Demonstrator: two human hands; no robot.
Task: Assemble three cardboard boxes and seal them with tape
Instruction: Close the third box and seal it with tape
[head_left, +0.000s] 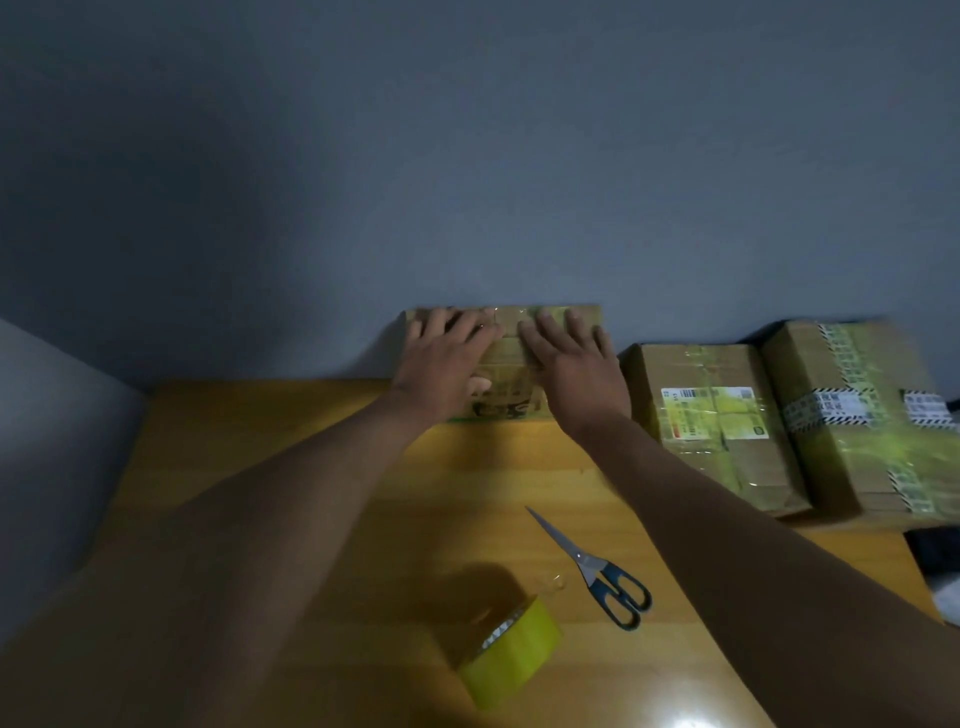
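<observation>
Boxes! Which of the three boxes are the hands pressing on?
The far box against the wall: the left hand and right hand lie flat on its taped top. The middle box and rightmost box sit untouched.

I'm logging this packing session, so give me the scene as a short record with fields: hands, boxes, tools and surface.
left hand: left hand lies flat, fingers spread, on the far box
right hand: right hand lies flat on the same box
far box: stands against the wall, shiny tape across its top
other boxes: middle box and right box lie side by side, both taped and labelled
tape roll: yellow tape roll on the near table
scissors: scissors lie closed beside the roll
surface: wooden table
</observation>
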